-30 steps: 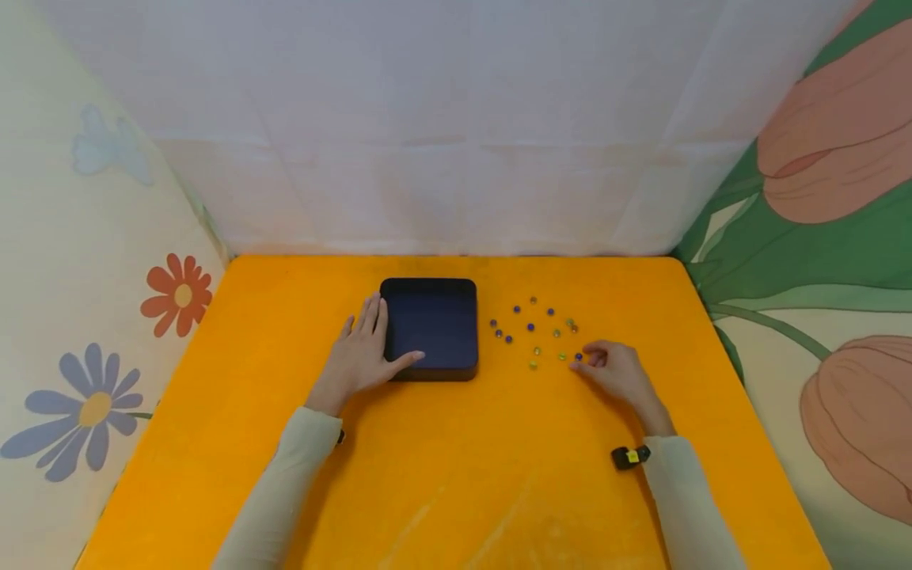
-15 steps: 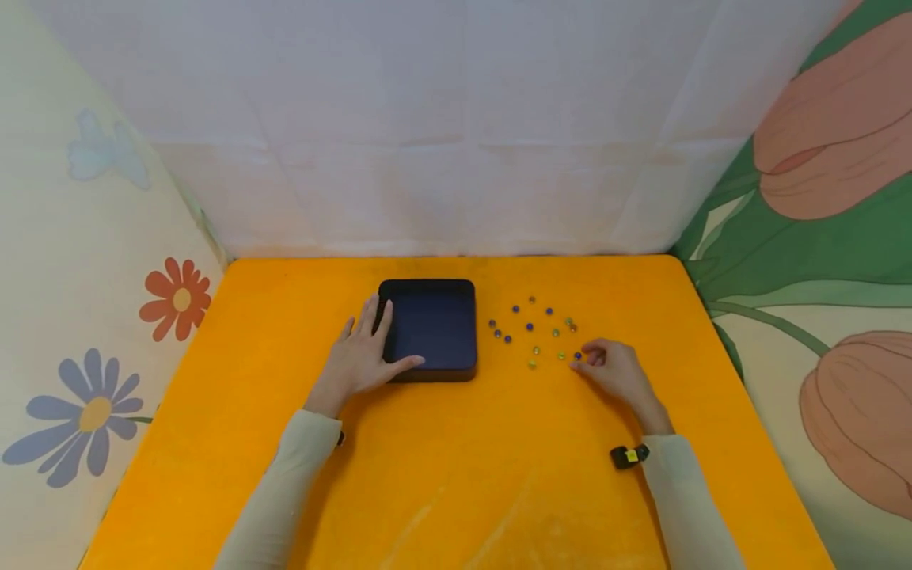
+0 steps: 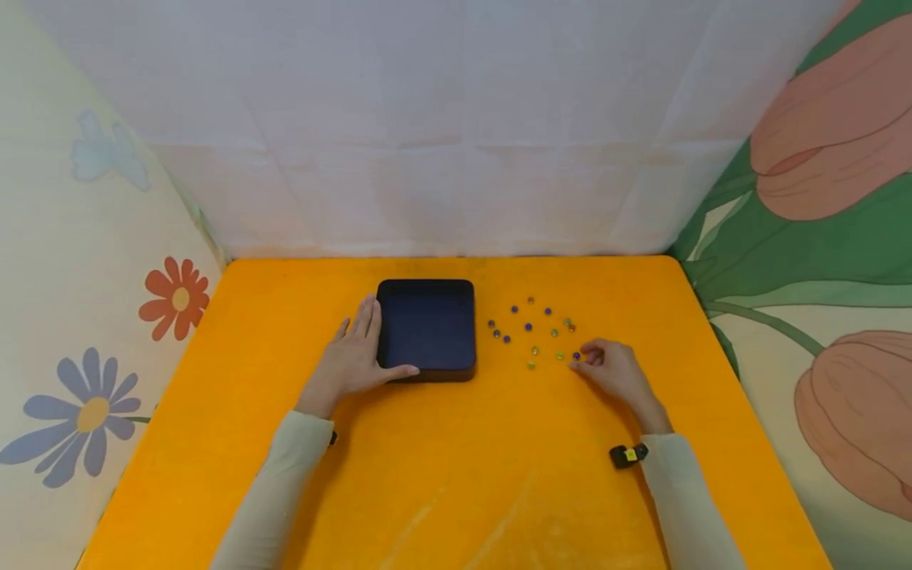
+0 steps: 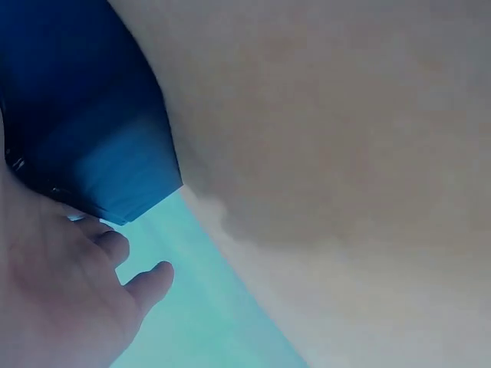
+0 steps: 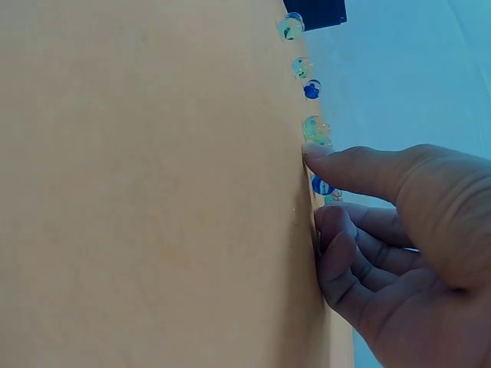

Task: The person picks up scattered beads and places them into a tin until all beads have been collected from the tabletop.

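Observation:
A dark square tray [image 3: 426,324] with raised sides sits on the orange-covered table. My left hand [image 3: 349,364] lies along its left wall with straight fingers held together, and the thumb reaches over the front rim. In the left wrist view, the fingers show beside the dark tray [image 4: 92,115]. My right hand [image 3: 616,372] rests low at the right of the scattered marbles. Its thumb and curled index finger are on either side of a blue marble [image 3: 576,356]; in the right wrist view this blue marble [image 5: 322,185] shows between them.
Several glass marbles, such as a blue marble [image 3: 529,327] and a yellow-green marble [image 3: 530,365], lie loosely spread to the right of the tray. A white cloth backdrop [image 3: 427,198] borders the back of the table [image 3: 442,459]. Flower-printed cloths hang at both sides.
The left hand's index finger spread apart at the tray's rim, then closed up beside the others, and the hand shifted slightly left. The right hand and the marbles have stayed put.

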Demonstrator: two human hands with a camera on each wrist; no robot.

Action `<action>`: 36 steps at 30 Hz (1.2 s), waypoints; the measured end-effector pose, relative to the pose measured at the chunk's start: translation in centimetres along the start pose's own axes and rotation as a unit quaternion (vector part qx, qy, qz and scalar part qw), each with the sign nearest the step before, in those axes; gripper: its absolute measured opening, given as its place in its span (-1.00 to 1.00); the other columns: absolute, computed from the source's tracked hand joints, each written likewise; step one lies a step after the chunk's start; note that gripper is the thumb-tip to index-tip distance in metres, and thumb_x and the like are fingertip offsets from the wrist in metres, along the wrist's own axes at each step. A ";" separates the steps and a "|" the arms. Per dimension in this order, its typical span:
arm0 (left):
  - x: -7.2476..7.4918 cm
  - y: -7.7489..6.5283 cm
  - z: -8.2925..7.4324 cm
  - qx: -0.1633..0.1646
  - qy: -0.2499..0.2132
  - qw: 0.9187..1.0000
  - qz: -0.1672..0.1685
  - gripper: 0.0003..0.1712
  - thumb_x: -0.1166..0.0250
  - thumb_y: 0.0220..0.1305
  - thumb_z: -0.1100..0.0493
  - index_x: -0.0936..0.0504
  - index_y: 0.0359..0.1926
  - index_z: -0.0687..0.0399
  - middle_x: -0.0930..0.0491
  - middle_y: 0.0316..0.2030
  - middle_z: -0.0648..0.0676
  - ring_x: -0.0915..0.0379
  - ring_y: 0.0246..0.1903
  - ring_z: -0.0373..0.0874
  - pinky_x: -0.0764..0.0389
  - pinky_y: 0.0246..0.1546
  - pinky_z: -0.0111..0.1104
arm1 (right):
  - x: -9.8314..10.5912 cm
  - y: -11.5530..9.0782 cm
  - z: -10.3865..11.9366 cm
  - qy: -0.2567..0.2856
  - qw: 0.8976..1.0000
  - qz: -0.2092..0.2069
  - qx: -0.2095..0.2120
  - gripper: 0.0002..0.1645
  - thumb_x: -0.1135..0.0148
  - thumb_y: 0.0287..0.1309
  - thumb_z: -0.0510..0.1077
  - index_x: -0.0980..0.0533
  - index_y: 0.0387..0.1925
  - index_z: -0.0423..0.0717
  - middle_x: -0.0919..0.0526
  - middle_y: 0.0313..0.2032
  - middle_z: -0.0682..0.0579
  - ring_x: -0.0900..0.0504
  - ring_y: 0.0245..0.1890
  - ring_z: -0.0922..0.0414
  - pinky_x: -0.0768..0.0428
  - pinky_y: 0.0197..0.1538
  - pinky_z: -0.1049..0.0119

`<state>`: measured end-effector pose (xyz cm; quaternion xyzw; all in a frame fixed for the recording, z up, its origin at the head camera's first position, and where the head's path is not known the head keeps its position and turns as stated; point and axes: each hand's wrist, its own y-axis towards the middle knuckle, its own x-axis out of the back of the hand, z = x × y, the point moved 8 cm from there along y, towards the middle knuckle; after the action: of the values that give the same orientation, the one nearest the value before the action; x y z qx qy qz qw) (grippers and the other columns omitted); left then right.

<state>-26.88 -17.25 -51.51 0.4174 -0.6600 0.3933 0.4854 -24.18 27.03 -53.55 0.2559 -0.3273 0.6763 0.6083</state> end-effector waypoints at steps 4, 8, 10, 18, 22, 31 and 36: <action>-0.1 -0.1 0.0 -0.001 -0.004 1.000 -0.002 0.65 -0.13 0.04 -0.81 0.40 0.69 0.18 0.47 0.71 0.20 0.39 0.72 0.14 0.14 0.70 0.16 | 0.0 0.0 0.2 0.002 1.000 -0.001 0.005 -0.55 -0.45 0.32 -0.02 -0.66 0.03 -0.31 -0.74 -0.26 -0.12 -0.63 -0.34 0.11 -0.61 -0.21 0.27; -0.2 -0.2 0.0 0.001 -0.006 1.000 -0.005 0.64 -0.12 0.04 -0.82 0.37 0.69 0.16 0.47 0.71 0.17 0.38 0.72 0.14 0.11 0.69 0.16 | 0.0 -0.1 0.3 0.001 1.000 0.000 0.009 -0.55 -0.46 0.32 -0.02 -0.66 0.02 -0.31 -0.74 -0.27 -0.12 -0.63 -0.35 0.12 -0.62 -0.23 0.29; -0.3 -0.3 0.0 0.003 -0.004 1.000 -0.006 0.64 -0.11 0.04 -0.82 0.36 0.69 0.16 0.47 0.71 0.17 0.38 0.72 0.14 0.10 0.69 0.15 | 0.0 -0.1 0.3 0.000 1.000 0.001 0.008 -0.55 -0.45 0.32 -0.03 -0.66 0.03 -0.31 -0.74 -0.27 -0.12 -0.63 -0.35 0.12 -0.62 -0.23 0.29; -0.2 -0.2 -0.1 0.011 -0.004 1.000 -0.010 0.66 -0.12 0.01 -0.83 0.36 0.69 0.17 0.45 0.72 0.17 0.36 0.72 0.12 0.09 0.69 0.16 | 0.0 0.1 0.4 -0.003 1.000 -0.002 0.007 -0.55 -0.42 0.35 -0.02 -0.66 0.04 -0.32 -0.74 -0.25 -0.14 -0.64 -0.32 0.10 -0.63 -0.19 0.24; -0.1 -0.2 -0.1 0.013 -0.012 1.000 -0.011 0.66 -0.12 0.01 -0.83 0.36 0.69 0.15 0.46 0.72 0.15 0.35 0.72 0.12 0.10 0.69 0.16 | 0.0 0.1 0.4 -0.006 1.000 -0.004 0.008 -0.56 -0.42 0.36 -0.03 -0.66 0.04 -0.32 -0.75 -0.24 -0.14 -0.65 -0.32 0.09 -0.65 -0.18 0.21; -0.2 -0.4 -0.2 0.013 -0.006 1.000 -0.011 0.65 -0.12 0.02 -0.83 0.34 0.69 0.19 0.46 0.71 0.17 0.29 0.72 0.14 0.09 0.70 0.14 | -0.1 0.2 0.4 -0.007 1.000 -0.001 0.012 -0.58 -0.40 0.37 -0.04 -0.67 0.03 -0.32 -0.77 -0.23 -0.15 -0.67 -0.31 0.10 -0.68 -0.18 0.18; -0.3 -0.3 0.0 0.011 -0.007 1.000 -0.014 0.64 -0.10 0.03 -0.83 0.37 0.69 0.18 0.48 0.71 0.16 0.28 0.71 0.16 0.11 0.70 0.15 | -0.1 0.2 0.6 -0.002 1.000 -0.001 0.015 -0.67 -0.39 0.39 -0.05 -0.71 -0.05 -0.26 -0.77 -0.25 -0.13 -0.65 -0.34 0.10 -0.64 -0.22 0.23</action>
<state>-26.58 -17.29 -51.81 0.4351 -0.6528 0.3906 0.4816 -24.34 26.47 -53.24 0.2662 -0.3179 0.6799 0.6048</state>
